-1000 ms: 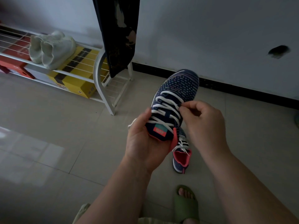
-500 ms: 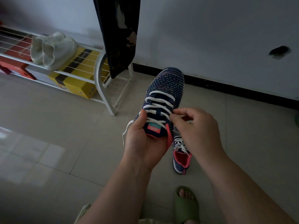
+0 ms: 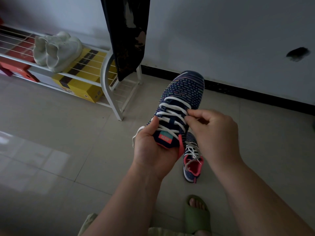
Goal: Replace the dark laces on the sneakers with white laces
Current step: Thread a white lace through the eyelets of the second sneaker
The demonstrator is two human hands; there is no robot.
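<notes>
A navy knit sneaker (image 3: 185,90) with coloured dashes and a pink collar is held up in the air, toe pointing away. White laces (image 3: 172,116) cross its eyelets. My left hand (image 3: 153,150) grips the sneaker at the heel and tongue, thumb on the left lace rows. My right hand (image 3: 213,133) pinches the white lace at the right eyelets. A loose white lace end hangs by my left hand. The second sneaker (image 3: 192,160), also with white laces, lies on the floor below, partly hidden by the held one.
A white wire shoe rack (image 3: 109,86) stands at the left with pale shoes (image 3: 56,50), a yellow box (image 3: 81,86) and red boxes. Dark cloth (image 3: 126,34) hangs over its end. My foot in a green slipper (image 3: 196,213) is on the tiled floor.
The held sneaker swung left and then back right and slightly up. My right hand shifted along the right-side laces, still pinching them. My left hand kept its grip.
</notes>
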